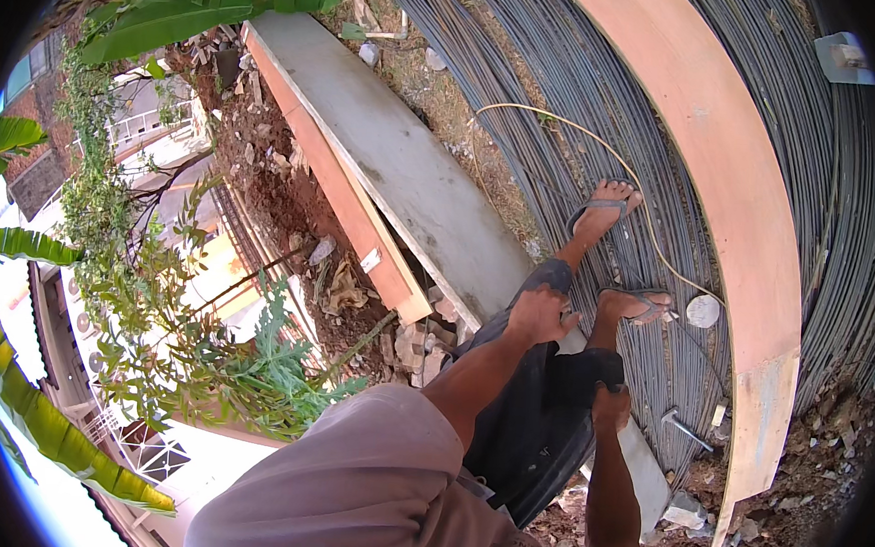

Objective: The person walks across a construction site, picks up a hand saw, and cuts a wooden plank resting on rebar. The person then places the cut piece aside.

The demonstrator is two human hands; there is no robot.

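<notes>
Pants (523, 429): dark, beneath both hands
Left hand (543, 315): on pants' left knee, grip loosely wide
Right hand (610, 406): other knee, grip hidden, cannot tell
Rods (618, 104): beyond pants
Metal tool (688, 430): right of pants

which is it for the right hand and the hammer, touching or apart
Apart. The head view shows grey rods in the gap between the right hand, at the knee, and the hammer.

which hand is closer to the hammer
Right. The right hand rests at the right knee, left of the hammer in the picture. The left hand lies on the left leg, farther away, up and to the left.
</notes>
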